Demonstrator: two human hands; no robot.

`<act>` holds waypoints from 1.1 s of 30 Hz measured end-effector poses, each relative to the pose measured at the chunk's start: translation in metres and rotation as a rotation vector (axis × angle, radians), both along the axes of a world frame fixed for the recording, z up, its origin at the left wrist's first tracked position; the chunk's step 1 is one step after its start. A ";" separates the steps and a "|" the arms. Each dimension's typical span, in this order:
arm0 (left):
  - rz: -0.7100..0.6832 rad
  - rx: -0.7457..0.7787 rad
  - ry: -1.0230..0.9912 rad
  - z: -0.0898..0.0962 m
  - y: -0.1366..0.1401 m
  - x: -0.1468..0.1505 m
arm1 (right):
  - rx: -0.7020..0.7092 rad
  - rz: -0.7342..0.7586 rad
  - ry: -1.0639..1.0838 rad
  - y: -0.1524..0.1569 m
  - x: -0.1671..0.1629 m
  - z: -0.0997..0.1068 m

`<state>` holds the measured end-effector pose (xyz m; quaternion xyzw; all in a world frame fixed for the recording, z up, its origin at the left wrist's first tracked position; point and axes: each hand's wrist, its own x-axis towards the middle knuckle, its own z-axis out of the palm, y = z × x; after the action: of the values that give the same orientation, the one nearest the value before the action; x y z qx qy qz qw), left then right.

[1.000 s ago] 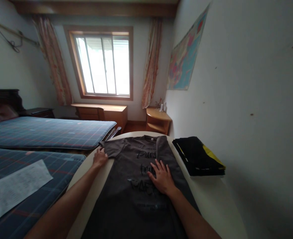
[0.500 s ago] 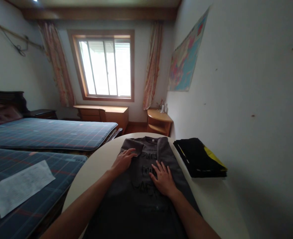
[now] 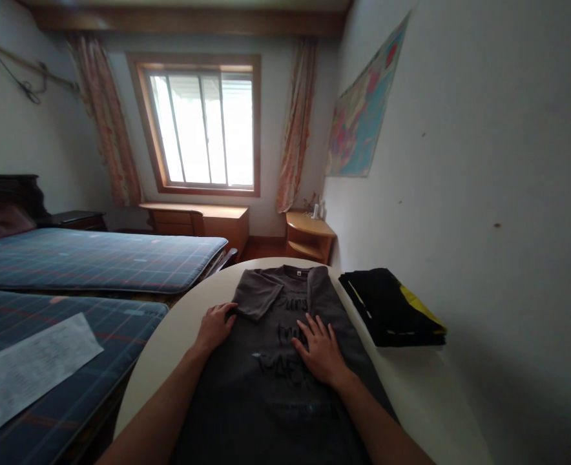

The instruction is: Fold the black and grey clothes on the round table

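Observation:
A dark grey T-shirt [image 3: 270, 394] with black lettering lies on a round white table, its sides folded inward and its collar at the far end. One short sleeve is folded over the left part of the front. My right hand [image 3: 320, 349] rests flat on the lettering with fingers spread; it holds nothing. At the shirt's left edge, just below the folded sleeve, my left hand [image 3: 216, 326] touches the fabric with bent fingers. Its thumb and forefinger look slightly apart. The shirt's near end runs out of the picture between my forearms.
Right of the shirt sits a stack of folded black and yellow clothes [image 3: 392, 307]. The white table [image 3: 157, 361] has a curved left rim. Beds with plaid mattresses [image 3: 121, 258] stand to the left, a paper sheet [image 3: 38, 368] on the nearer one. A wall [image 3: 484, 278] rises at right.
My left hand has moved left and a little nearer, from the folded sleeve to the shirt's left edge. The sleeve now lies uncovered. My right hand has stayed almost in place.

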<state>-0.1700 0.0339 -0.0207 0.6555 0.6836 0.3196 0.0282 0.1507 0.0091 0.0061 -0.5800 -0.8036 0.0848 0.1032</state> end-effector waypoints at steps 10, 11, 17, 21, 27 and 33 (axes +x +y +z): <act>0.015 -0.020 -0.179 0.006 0.014 0.009 | -0.017 0.057 -0.005 -0.006 0.001 0.005; 0.029 -0.032 -0.197 0.008 0.016 0.009 | -0.022 0.061 -0.002 -0.006 0.001 0.005; 0.085 -0.137 -0.258 0.026 0.029 0.012 | -0.031 0.059 0.020 -0.006 0.003 0.006; 0.109 -0.136 -0.235 0.042 0.035 0.022 | -0.039 0.060 0.020 -0.006 0.003 0.007; 0.032 -0.056 -0.100 0.067 0.031 0.058 | -0.021 0.064 0.016 -0.006 0.004 0.004; -0.187 -0.049 -0.001 0.072 0.021 0.113 | -0.014 0.064 0.020 -0.006 0.004 0.005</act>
<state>-0.0573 0.0550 0.0510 0.7154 0.6270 0.2993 0.0743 0.1550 0.0026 0.0111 -0.5539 -0.8200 0.0996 0.1044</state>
